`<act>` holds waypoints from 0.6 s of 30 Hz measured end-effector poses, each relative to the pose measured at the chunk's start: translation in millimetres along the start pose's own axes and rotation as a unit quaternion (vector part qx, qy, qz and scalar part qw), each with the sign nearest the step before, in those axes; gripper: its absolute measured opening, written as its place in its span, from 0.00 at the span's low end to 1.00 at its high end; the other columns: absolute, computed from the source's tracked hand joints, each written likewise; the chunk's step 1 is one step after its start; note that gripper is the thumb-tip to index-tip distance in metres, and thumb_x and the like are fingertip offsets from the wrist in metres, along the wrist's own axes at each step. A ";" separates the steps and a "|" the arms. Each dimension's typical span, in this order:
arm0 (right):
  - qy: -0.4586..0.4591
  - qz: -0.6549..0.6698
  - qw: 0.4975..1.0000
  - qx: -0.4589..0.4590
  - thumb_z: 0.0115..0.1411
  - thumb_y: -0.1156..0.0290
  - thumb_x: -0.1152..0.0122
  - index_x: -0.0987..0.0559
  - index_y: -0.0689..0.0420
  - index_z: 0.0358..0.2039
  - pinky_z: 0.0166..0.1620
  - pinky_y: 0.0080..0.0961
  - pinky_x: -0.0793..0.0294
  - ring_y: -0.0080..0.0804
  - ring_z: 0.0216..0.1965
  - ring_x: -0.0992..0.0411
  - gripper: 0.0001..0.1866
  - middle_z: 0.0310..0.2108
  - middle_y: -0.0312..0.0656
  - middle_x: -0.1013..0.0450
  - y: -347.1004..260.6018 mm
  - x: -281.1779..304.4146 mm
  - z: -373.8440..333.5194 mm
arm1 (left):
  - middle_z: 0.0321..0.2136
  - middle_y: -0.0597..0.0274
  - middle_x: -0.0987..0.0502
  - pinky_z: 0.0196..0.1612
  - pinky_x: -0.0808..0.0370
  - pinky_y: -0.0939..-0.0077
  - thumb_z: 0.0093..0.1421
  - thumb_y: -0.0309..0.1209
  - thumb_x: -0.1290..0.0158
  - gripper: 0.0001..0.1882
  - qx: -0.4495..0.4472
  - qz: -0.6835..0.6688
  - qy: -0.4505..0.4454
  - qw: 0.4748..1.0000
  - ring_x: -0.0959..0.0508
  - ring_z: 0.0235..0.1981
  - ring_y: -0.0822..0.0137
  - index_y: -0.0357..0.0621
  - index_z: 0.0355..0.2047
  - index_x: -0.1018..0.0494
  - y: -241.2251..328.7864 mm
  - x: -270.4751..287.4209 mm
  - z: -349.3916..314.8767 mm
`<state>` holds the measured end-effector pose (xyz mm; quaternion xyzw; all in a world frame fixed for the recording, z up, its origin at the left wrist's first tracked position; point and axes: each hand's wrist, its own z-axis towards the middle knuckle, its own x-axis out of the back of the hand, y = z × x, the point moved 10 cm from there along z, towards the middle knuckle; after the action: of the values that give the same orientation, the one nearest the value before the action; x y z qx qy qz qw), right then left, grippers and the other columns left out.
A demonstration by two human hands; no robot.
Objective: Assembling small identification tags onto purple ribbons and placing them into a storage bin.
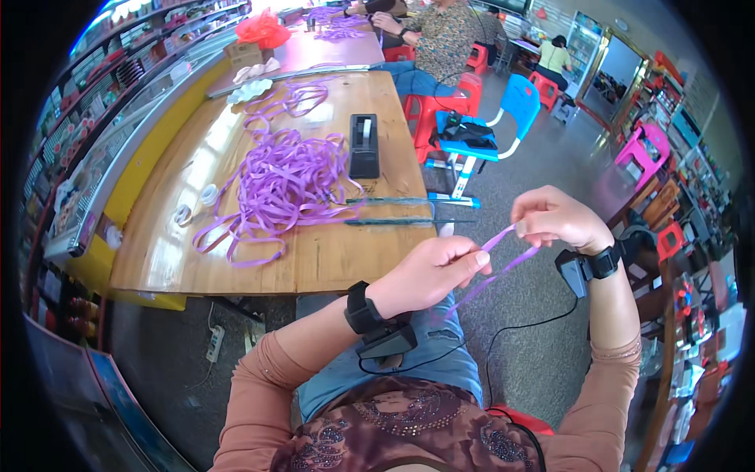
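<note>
Left hand (425, 275) and right hand (568, 222) pinch ribbon (500, 237), 1 length straight between them; likely light, soft, slippery, best held by its flat faces.

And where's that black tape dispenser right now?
In the head view, the black tape dispenser is on the wooden table, near its right edge, just right of the heap of purple ribbon.

Narrow purple ribbon (499, 237); apparently doubled
</note>
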<state>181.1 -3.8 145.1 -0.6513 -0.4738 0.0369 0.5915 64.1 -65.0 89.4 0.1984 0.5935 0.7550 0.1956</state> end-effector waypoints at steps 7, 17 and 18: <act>0.109 0.098 0.989 -0.029 0.54 0.65 0.41 0.24 0.58 0.28 0.19 0.14 0.42 0.15 0.14 0.39 0.10 0.16 0.32 0.31 83.8 53.2 0.1 | 0.37 0.51 0.21 0.45 0.25 0.62 0.59 0.32 0.44 0.10 -0.145 0.322 -0.015 0.935 0.22 0.41 0.52 0.40 0.38 0.23 -18.4 -10.6 39.0; 0.051 -0.164 0.984 0.051 0.54 0.66 0.40 0.18 0.62 0.34 0.32 0.25 0.29 0.23 0.28 0.28 0.13 0.26 0.35 0.23 84.9 35.7 95.0 | 0.33 0.47 0.20 0.42 0.24 0.62 0.60 0.34 0.47 0.11 -0.020 0.385 0.132 0.913 0.20 0.37 0.50 0.39 0.36 0.21 -42.4 99.9 99.9; 0.051 -0.164 0.984 0.049 0.54 0.66 0.40 0.18 0.62 0.34 0.32 0.25 0.29 0.23 0.28 0.28 0.13 0.26 0.35 0.23 84.5 36.7 104.0 | 0.35 0.48 0.19 0.43 0.23 0.65 0.61 0.34 0.46 0.13 0.020 0.369 0.132 0.920 0.19 0.38 0.52 0.39 0.40 0.20 -51.7 106.4 100.2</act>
<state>186.4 109.5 64.9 -0.5362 -0.5406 -0.0706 0.6444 30.6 84.8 68.0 0.3059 0.5131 0.7812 -0.1814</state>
